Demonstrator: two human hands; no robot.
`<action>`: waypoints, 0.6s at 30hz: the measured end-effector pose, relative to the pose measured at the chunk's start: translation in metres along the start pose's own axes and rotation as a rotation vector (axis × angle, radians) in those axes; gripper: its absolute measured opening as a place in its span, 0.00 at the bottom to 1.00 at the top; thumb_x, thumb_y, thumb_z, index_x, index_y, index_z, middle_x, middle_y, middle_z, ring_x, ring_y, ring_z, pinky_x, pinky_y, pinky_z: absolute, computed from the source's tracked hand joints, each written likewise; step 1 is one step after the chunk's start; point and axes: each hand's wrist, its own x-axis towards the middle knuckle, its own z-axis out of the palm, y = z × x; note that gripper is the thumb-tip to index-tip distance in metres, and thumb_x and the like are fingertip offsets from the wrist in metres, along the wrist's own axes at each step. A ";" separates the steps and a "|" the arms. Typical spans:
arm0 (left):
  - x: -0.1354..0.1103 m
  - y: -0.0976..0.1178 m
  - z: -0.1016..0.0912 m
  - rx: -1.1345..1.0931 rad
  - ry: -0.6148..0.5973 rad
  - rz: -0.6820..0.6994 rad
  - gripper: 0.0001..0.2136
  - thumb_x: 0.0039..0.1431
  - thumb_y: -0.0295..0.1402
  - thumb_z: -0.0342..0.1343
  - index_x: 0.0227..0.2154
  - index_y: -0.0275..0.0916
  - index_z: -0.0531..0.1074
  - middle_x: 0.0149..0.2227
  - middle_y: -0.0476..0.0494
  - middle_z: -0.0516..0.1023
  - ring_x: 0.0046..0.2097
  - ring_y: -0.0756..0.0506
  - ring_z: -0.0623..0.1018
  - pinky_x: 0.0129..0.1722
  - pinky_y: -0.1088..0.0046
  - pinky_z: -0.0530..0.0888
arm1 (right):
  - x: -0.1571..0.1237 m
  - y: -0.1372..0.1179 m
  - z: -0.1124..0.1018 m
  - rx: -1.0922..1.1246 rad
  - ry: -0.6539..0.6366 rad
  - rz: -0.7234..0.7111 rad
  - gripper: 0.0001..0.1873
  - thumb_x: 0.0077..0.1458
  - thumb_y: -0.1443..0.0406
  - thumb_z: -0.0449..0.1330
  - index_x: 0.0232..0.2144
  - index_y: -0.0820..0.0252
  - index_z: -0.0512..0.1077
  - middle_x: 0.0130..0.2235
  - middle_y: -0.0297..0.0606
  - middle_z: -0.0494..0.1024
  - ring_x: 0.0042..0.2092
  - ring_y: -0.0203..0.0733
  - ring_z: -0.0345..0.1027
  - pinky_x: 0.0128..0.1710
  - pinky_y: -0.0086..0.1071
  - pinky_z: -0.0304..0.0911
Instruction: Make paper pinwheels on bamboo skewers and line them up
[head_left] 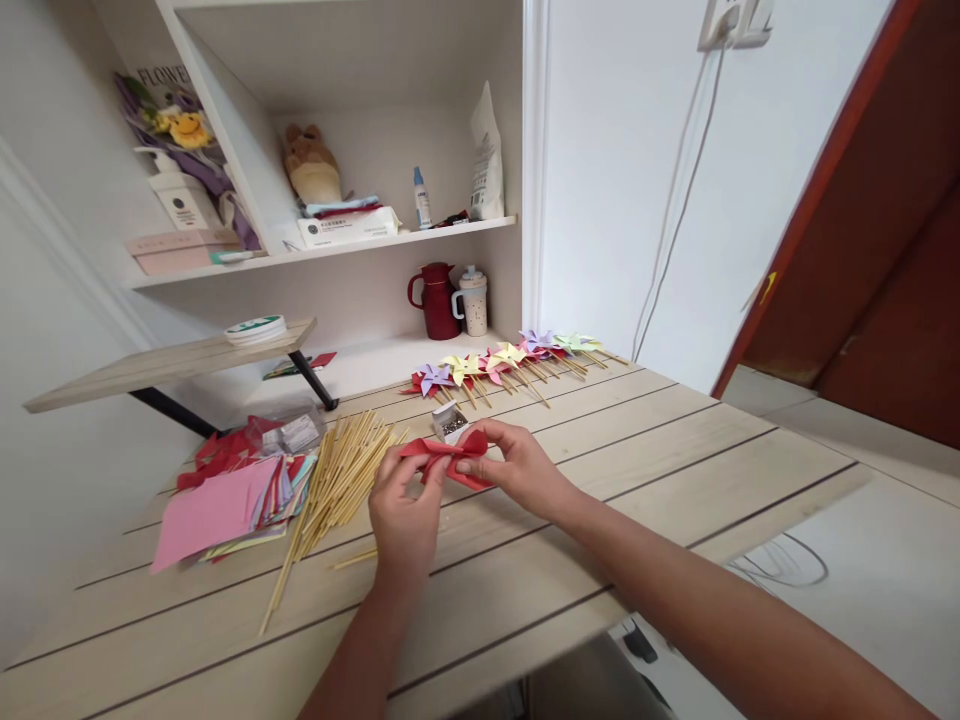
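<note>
While the left hand (405, 508) pinches one side of a folded red paper (433, 447) between thumb and fingers, the right hand (519, 465) pinches the other side, thumb against forefinger. Paper held above the plank-patterned table (660, 440), near a small open box (449, 422) of shiny bits, possibly pins, too small to be sure. To the left, a loose heap of thin sticks (341, 480), beside stacked coloured sheets (214, 505), pink on top. Farther back, a row of pinwheels (507, 354) on sticks.
</note>
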 end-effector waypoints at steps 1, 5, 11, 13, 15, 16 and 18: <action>0.000 0.000 0.000 -0.001 0.007 -0.003 0.02 0.58 0.31 0.64 0.30 0.41 0.79 0.34 0.47 0.80 0.36 0.46 0.79 0.39 0.69 0.76 | 0.000 -0.001 0.000 0.020 -0.004 0.006 0.13 0.52 0.58 0.71 0.30 0.59 0.73 0.31 0.30 0.74 0.34 0.36 0.67 0.37 0.32 0.63; -0.001 0.003 0.000 -0.009 0.039 0.016 0.01 0.57 0.30 0.64 0.30 0.41 0.79 0.33 0.47 0.79 0.36 0.47 0.79 0.38 0.69 0.76 | 0.000 0.000 0.001 0.050 -0.012 -0.001 0.13 0.51 0.58 0.71 0.30 0.59 0.73 0.30 0.31 0.74 0.33 0.37 0.67 0.35 0.32 0.63; -0.004 0.007 0.002 -0.044 0.026 0.007 0.02 0.58 0.30 0.64 0.31 0.41 0.80 0.34 0.47 0.78 0.37 0.47 0.78 0.40 0.70 0.75 | 0.000 0.001 0.000 -0.051 0.080 -0.060 0.10 0.53 0.60 0.68 0.27 0.59 0.73 0.28 0.31 0.73 0.33 0.38 0.66 0.36 0.33 0.62; -0.005 0.009 0.002 -0.085 0.010 -0.052 0.04 0.59 0.33 0.63 0.30 0.41 0.80 0.34 0.47 0.78 0.38 0.47 0.78 0.41 0.70 0.75 | 0.000 0.001 0.000 -0.078 0.090 -0.060 0.09 0.53 0.61 0.67 0.26 0.58 0.73 0.29 0.32 0.73 0.34 0.38 0.66 0.37 0.33 0.62; -0.005 0.010 0.002 -0.147 -0.035 -0.152 0.08 0.61 0.37 0.62 0.29 0.41 0.80 0.34 0.46 0.79 0.38 0.46 0.78 0.42 0.69 0.75 | 0.000 0.002 0.000 -0.027 0.094 -0.015 0.10 0.51 0.60 0.69 0.26 0.58 0.74 0.30 0.32 0.75 0.34 0.38 0.67 0.37 0.34 0.62; -0.004 0.010 0.002 -0.183 -0.062 -0.215 0.11 0.63 0.40 0.60 0.30 0.41 0.80 0.35 0.45 0.79 0.39 0.45 0.78 0.43 0.69 0.75 | 0.001 0.002 0.000 0.041 0.092 0.036 0.10 0.50 0.59 0.70 0.27 0.59 0.75 0.30 0.33 0.76 0.33 0.38 0.67 0.37 0.34 0.63; -0.003 0.009 0.001 -0.254 -0.100 -0.348 0.18 0.67 0.46 0.53 0.31 0.40 0.80 0.36 0.43 0.80 0.40 0.44 0.79 0.44 0.68 0.75 | 0.003 0.004 0.001 0.220 0.090 0.160 0.12 0.46 0.58 0.72 0.28 0.59 0.77 0.30 0.34 0.79 0.32 0.38 0.69 0.36 0.34 0.64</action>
